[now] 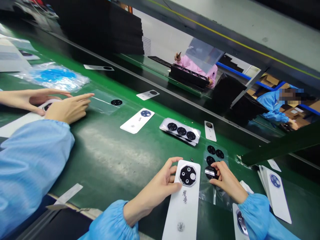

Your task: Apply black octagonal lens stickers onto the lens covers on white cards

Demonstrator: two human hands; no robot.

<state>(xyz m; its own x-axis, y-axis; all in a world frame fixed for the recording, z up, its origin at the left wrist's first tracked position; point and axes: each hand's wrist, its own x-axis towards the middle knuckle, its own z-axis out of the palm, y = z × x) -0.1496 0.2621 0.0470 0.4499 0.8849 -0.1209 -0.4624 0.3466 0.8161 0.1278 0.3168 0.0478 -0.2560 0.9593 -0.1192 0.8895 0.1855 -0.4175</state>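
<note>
My left hand (160, 186) grips the upper left edge of a white phone back cover (186, 208), thumb on top. The cover has dark writing and a black round camera plate with several holes near its top. In my right hand (227, 181), thumb and fingers pinch the edge of a black camera disc (209, 172) with a silvery strip across it. It is over a clear plastic sheet (208, 193), where more black discs (215, 151) lie just beyond my fingers. Whether the pinched disc still touches the sheet, I cannot tell.
A co-worker's hands (67, 108) work on another white cover at left. A stack of clear-topped strips with black discs (180, 130) lies ahead. White covers (277, 193) are stacked at right, near a green post (280, 141). A moving-line belt (175, 103) runs behind.
</note>
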